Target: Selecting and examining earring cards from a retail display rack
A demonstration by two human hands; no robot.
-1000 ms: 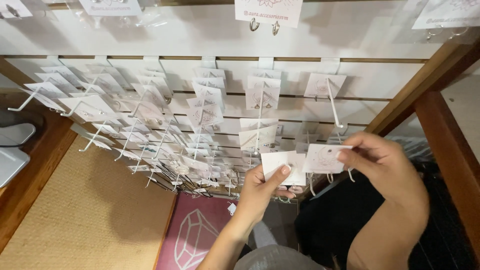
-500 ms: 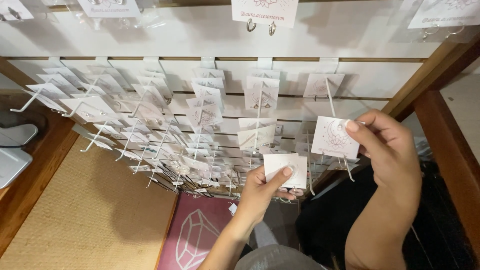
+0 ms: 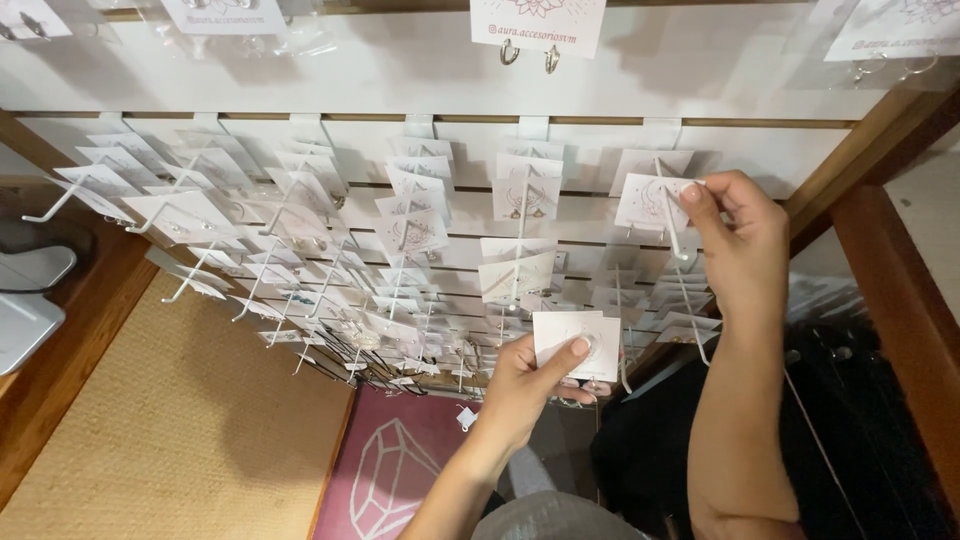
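My right hand [image 3: 738, 248] was raised to the white slatted display board [image 3: 700, 90], its grip pinched on the top edge of a small white jewellery card [image 3: 650, 203], thumb and forefinger closed on the corner. The card sat at the outer end of a long white peg hook [image 3: 672, 225] near the right side of the board, just below the wooden rail; I could not tell whether its hole was already threaded on the peg or only lined up with it.

My left hand [image 3: 525, 385] was lower, near the bottom rows, its grip clenched on a second white card [image 3: 578, 343], thumb pressed across the face and fingers behind. That card was free of any hook, held just in front of the hanging rows.

As I judged it, doing this well meant keeping the upper card square to the peg, so the hole met the tip straight rather than at an angle, and pinching only the cardboard edge, clear of the small pieces mounted on it. The neighbouring cards [image 3: 527, 198] hung close, so a small, steady push along the peg seemed wiser than a swing. The lower card was best kept low and away from the other hooks.
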